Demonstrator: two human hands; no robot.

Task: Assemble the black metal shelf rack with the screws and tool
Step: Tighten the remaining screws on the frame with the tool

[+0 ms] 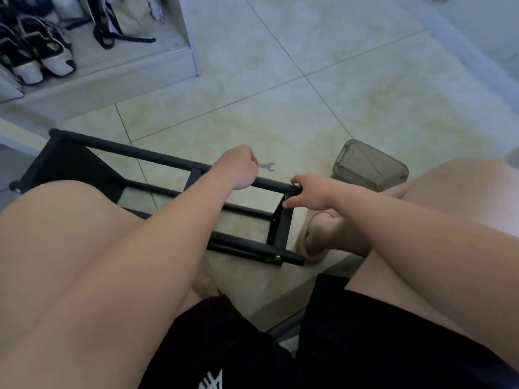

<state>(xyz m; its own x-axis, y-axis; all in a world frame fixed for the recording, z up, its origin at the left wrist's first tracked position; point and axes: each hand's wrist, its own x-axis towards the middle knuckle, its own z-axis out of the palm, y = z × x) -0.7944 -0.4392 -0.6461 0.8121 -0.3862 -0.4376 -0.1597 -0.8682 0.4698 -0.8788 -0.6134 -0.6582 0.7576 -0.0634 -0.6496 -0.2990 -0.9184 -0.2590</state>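
Beyond my thighs [84, 248], my left hand [238, 169] grips the top bar [168, 160] of the rack [278, 228], lying left to right, and my right hand [309, 192] pinches the screw [295, 186] at its right end.

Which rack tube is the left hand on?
The farthest tube, the one beside the wrench: the left hand grips it and the right hand is at its end. No hand holds the nearer tubes.

Dim, bluish, soft light; slight overall blur, wide-angle bending at edges.
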